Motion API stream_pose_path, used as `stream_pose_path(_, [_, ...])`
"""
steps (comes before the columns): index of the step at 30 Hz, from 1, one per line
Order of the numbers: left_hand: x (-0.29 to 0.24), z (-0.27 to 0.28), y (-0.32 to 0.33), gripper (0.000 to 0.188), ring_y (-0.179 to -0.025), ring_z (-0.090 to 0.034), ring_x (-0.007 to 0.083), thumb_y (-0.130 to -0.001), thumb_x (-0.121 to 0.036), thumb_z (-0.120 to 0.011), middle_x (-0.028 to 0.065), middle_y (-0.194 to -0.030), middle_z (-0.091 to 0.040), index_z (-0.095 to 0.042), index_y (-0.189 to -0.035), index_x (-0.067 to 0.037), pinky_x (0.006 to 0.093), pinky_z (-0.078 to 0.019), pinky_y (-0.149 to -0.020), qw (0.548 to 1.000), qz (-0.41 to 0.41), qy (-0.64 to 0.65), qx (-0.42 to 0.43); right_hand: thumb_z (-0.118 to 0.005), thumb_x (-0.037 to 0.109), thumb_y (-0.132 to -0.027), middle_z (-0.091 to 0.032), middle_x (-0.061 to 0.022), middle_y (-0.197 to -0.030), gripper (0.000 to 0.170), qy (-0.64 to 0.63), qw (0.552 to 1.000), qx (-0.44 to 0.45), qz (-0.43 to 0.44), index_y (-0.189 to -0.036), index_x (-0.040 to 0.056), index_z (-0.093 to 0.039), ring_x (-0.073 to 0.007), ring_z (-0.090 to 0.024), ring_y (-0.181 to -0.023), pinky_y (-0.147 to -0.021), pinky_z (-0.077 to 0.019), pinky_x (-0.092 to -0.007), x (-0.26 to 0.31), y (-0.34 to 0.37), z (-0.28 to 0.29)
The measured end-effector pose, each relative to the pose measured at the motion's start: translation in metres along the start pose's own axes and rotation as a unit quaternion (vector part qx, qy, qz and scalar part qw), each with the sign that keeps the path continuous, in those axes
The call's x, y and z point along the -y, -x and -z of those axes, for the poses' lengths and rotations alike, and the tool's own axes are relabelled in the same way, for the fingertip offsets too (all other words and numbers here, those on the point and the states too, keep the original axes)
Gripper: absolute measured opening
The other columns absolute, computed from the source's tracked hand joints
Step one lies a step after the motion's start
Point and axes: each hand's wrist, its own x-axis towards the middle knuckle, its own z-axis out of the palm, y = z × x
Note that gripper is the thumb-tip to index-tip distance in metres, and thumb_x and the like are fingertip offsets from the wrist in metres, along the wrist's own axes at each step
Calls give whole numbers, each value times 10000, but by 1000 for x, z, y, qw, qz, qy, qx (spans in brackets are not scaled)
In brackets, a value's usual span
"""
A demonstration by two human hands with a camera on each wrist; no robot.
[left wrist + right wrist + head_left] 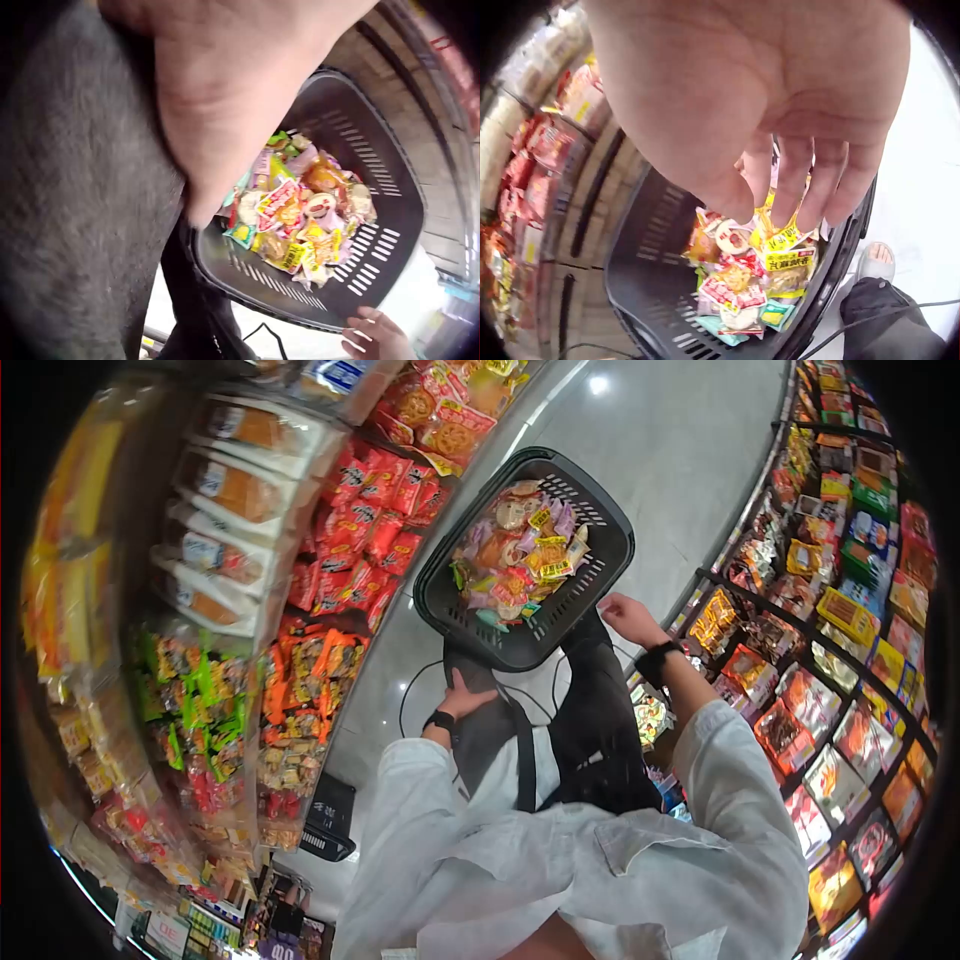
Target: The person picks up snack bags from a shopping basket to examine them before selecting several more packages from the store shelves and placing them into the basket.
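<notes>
A dark plastic shopping basket (590,595) with slotted walls stands tilted in front of the person's knees. Several small wrapped snacks (520,550) in yellow, red, pink and purple packets are heaped inside it. The left hand (470,697) rests on the dark trouser leg (82,180), with its thumb out near the basket's lower edge. Just off the basket's right rim, the right hand (632,620) hangs with loosely bent fingers and nothing in them. In the right wrist view the right-hand fingers (799,176) overlap the yellow packets (780,240).
On the left, shelf bins hold red packets (365,525), bread in trays (245,485) and green-edged packs (200,700). Snack shelves (840,660) line the right side. Grey floor (660,450) runs between them. Another dark basket (330,817) stands by the left shelf.
</notes>
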Motion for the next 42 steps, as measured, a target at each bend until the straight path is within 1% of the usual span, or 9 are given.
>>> stream_pose_path(5, [-67,-29,10,1107,-1342,-536,474,-774,-630,-801,272,-1478,-504,-266,-1649,-213,524,-453,-1117,972,164,39,-167,-781,190,-845,-705,-215,-1193,560,144,989,6,21,-1351,64,-578,-373,-692,-1119,-972,-563,-453,-53,-148,-47])
stream_pose_path(6, [-73,-42,4,887,-1284,-570,426,-787,-571,-786,216,-1385,-556,-430,-1524,-228,516,-464,-1083,956,170,17,-237,-783,198,-841,-684,-242,-1234,632,169,985,-19,28,-1404,69,-526,-417,-668,-1150,-987,-553,-484,-49,-165,-55])
stream_pose_path(13, [-71,-60,-19,759,-1265,-569,407,-773,-481,-796,184,-1384,-571,-546,-1423,-178,502,-465,-1079,945,129,-26,-298,-839,211,-808,-605,-290,-1370,865,90,973,-212,-27,-1525,52,-382,-490,-568,-1287,-1054,-506,-528,-63,-237,-117])
stream_pose_path(18, [-74,-62,-21,707,-1237,-581,397,-757,-454,-816,160,-1342,-591,-586,-1371,-189,505,-490,-1044,943,142,-24,-301,-899,259,-788,-747,-165,-925,448,85,981,-174,-16,-1111,17,-707,-365,-729,-896,-846,-578,-468,-82,-242,-111])
stream_pose_path(21, [-70,-63,-22,691,-1221,-588,391,-751,-445,-826,149,-1332,-597,-596,-1354,-198,506,-504,-1021,942,140,-24,-305,-895,272,-802,-703,-126,-781,395,-2,988,-155,-16,-1046,19,-715,-311,-694,-719,-728,-567,-412,-79,-232,-89])
stream_pose_path(25, [-70,-63,-23,693,-1210,-591,389,-745,-447,-835,146,-1332,-598,-601,-1347,-197,505,-502,-1022,941,141,-15,-306,-880,257,-829,-688,-114,-869,362,-138,987,-61,53,-1034,19,-700,-251,-674,-800,-761,-543,-372,-61,-208,-63])
stream_pose_path(30, [-68,-65,-22,701,-1230,-583,389,-746,-456,-840,151,-1347,-592,-602,-1348,-189,502,-495,-1037,940,144,-10,-309,-849,125,-756,-677,-148,-1069,294,98,966,14,238,-998,72,-692,-384,-650,-1054,-927,-529,-473,-81,-205,-102])
stream_pose_path(37, [-59,-72,-21,702,-1246,-575,395,-749,-446,-836,156,-1352,-589,-600,-1356,-185,500,-493,-1044,938,128,-4,-324,-736,141,-836,-710,-149,-1057,146,256,954,43,148,-977,150,-701,-352,-674,-1000,-920,-528,-487,-77,-218,-151])
stream_pose_path(42, [-53,-70,-18,681,-1262,-565,394,-755,-411,-817,159,-1360,-583,-597,-1358,-185,498,-490,-1049,940,122,16,-318,-690,60,-844,-705,-237,-1065,440,196,953,108,206,-1261,121,-564,-470,-698,-971,-830,-549,-569,-37,-196,-141])
